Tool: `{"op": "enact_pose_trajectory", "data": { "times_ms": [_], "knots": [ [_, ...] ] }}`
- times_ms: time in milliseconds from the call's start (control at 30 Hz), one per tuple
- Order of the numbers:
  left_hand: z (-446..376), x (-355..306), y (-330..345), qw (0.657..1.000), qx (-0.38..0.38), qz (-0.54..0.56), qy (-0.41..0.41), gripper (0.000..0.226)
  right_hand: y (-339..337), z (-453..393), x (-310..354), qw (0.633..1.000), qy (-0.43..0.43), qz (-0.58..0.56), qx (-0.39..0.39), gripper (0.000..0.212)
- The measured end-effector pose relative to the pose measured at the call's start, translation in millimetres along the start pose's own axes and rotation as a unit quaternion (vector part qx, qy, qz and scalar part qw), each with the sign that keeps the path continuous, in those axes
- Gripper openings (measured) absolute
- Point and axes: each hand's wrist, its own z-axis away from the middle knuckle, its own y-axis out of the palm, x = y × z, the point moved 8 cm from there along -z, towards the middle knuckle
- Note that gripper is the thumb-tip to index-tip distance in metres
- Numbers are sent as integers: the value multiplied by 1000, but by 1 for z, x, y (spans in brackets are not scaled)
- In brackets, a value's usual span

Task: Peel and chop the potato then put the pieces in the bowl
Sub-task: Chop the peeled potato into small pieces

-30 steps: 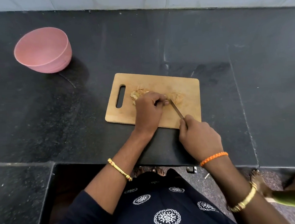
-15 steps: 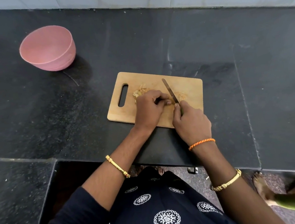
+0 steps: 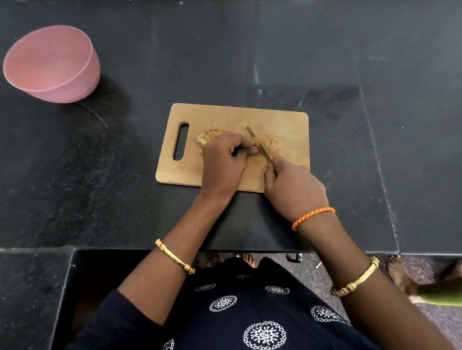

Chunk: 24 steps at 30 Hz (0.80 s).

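A wooden cutting board (image 3: 284, 126) with a handle slot lies on the black counter. My left hand (image 3: 224, 163) sits on its middle with fingers curled over the potato, which is almost wholly hidden beneath them. My right hand (image 3: 294, 187) grips the handle of a knife (image 3: 259, 143) whose blade points away from me, right beside my left fingertips. A heap of brownish potato bits (image 3: 273, 144) lies to the right of the blade. More pale scraps (image 3: 207, 134) lie left of my left hand. The pink bowl (image 3: 52, 64) stands at the far left.
The black stone counter (image 3: 380, 52) runs to a light wall at the back and has a step-down edge near my body. Another person's bare feet (image 3: 400, 274) and a green sleeve (image 3: 460, 293) show on the floor at the lower right.
My right hand has moved forward with the knife, bringing the blade from the board's near edge up against my left fingers. My left hand has stayed on the potato.
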Motion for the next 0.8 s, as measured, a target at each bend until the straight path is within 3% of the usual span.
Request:
{"op": "enact_pose_trajectory", "data": {
  "times_ms": [167, 500, 800],
  "knots": [
    [5, -6, 3, 1000, 2, -12, 16, 13, 2, 15, -11, 1000, 9, 3, 9, 23],
    [12, -9, 7, 997, 4, -49, 63, 10, -1, 27, -13, 995, 24, 48, -82, 24],
    [-11, -5, 13, 995, -40, -68, 54, 5, -16, -4, -7, 988, 7, 72, -138, 29]
  ]
}}
